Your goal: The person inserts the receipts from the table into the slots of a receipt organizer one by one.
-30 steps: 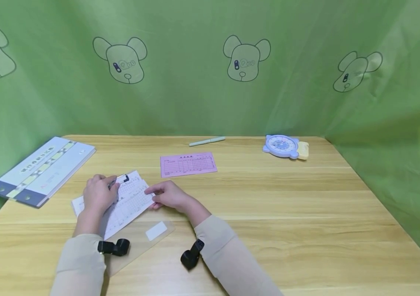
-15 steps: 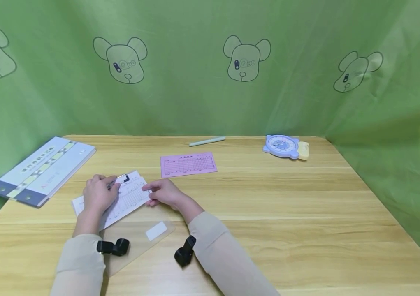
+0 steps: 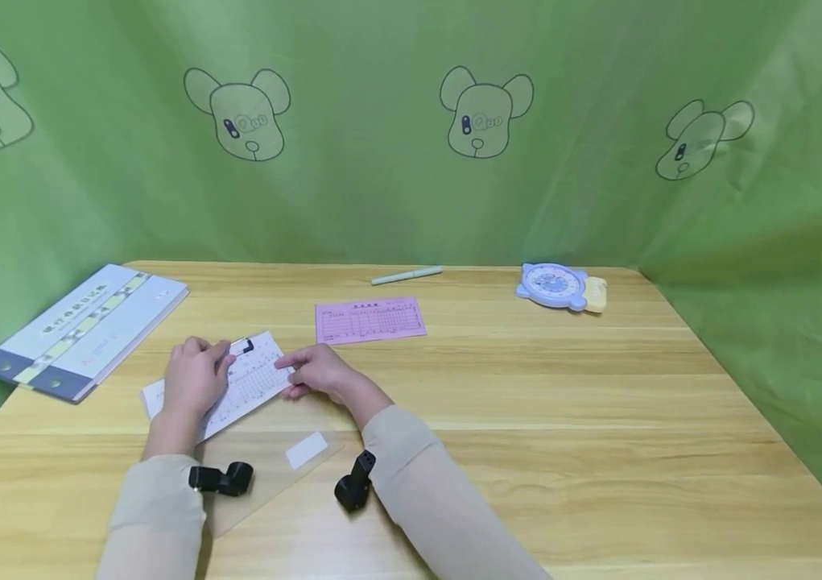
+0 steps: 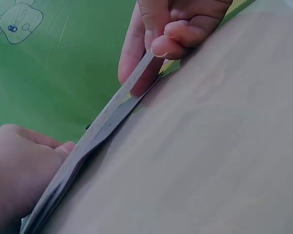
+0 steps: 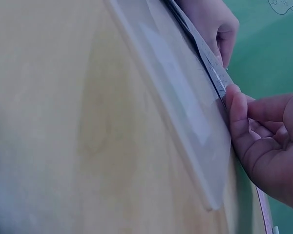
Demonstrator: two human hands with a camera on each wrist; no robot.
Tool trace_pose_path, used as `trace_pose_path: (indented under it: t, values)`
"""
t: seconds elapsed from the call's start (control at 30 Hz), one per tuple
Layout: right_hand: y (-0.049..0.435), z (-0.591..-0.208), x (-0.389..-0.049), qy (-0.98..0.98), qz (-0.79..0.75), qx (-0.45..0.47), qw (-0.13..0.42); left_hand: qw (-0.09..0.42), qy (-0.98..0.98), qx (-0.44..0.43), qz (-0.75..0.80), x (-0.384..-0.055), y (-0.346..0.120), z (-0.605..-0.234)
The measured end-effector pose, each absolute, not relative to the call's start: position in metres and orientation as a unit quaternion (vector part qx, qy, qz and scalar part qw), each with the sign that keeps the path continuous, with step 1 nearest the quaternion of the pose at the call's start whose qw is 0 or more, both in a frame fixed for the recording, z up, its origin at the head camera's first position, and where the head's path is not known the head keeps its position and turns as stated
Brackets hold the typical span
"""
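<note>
A stack of white printed forms (image 3: 254, 383) lies at the left of the table, seen edge-on in both wrist views. At its top edge is a metal clip (image 3: 242, 346) with a black corner. My left hand (image 3: 196, 374) is over the stack's left part, finger and thumb curled at the clip; the exact grip is partly hidden. My right hand (image 3: 320, 372) pinches the right edge of the top form between thumb and fingers. In the right wrist view, that hand (image 5: 268, 131) has its thumb on the paper edge. A translucent sheet (image 3: 258, 483) with a white label lies nearer me.
A pink form (image 3: 370, 321) lies beyond the right hand, with a pale green pen (image 3: 406, 275) behind it. A blue-white ledger (image 3: 84, 330) sits at the left edge. A blue toy clock (image 3: 551, 286) stands at the back right. Green cloth (image 3: 367, 201) walls the table.
My right hand has moved left and slightly away from me, sliding the top form further over the stack. The left hand has stayed nearly still at the clip.
</note>
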State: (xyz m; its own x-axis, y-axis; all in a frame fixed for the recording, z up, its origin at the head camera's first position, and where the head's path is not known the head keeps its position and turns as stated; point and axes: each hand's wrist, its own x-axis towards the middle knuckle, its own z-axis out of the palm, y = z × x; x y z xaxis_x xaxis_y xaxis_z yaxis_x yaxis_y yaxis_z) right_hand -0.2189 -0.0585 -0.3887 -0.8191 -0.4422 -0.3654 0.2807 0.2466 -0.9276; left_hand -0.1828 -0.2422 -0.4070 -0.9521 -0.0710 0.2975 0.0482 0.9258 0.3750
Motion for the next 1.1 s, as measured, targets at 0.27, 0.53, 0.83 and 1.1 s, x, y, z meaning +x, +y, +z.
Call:
trace_pose_path:
  t: [0.27,0.53,0.83,1.1]
  values:
    - [-0.065,-0.388,-0.219,0.735,-0.61,-0.047,0.292,0.176,-0.969,-0.001,-0.172,-0.182,-0.245,-0.411]
    - [-0.072,-0.386,-0.221,0.743,-0.606,-0.031,0.281,0.177,-0.967,0.001,-0.184,-0.183,-0.245,-0.412]
    - [-0.076,-0.381,-0.225,0.752,-0.605,-0.031,0.26,0.191,-0.962,-0.013,-0.194,-0.186,-0.244,-0.413]
    - [-0.08,-0.384,-0.23,0.759,-0.6,-0.04,0.251,0.187,-0.963,-0.014,-0.195,-0.187,-0.246,-0.413]
